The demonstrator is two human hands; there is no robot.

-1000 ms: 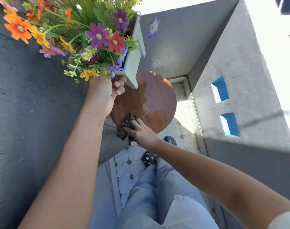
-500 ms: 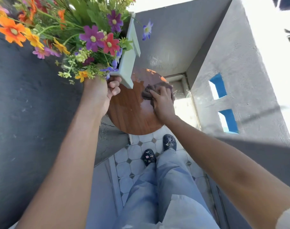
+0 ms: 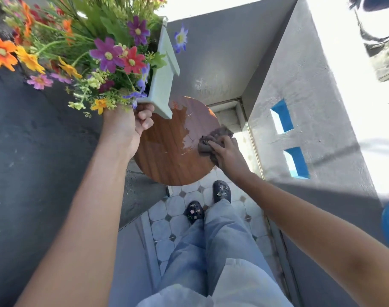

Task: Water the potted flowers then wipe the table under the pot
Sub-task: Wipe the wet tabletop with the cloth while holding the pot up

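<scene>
My left hand (image 3: 125, 127) grips the near corner of a pale green planter (image 3: 163, 74) and holds it in the air above the far left edge of a small round wooden table (image 3: 167, 151). The planter is full of orange, purple, red and yellow flowers (image 3: 82, 54). My right hand (image 3: 225, 151) presses a crumpled brown cloth (image 3: 213, 138) onto the table's right edge. A wet sheen (image 3: 190, 122) covers the far half of the tabletop.
Grey plaster walls close in on the left (image 3: 34, 162), the back and the right (image 3: 311, 89), the right one with two blue openings. My feet in black clogs (image 3: 221, 191) stand on a patterned tile floor just below the table.
My right hand has swept the cloth from the table's near left edge across to the far side, then down to the right edge. The planter stays lifted in my left hand.
</scene>
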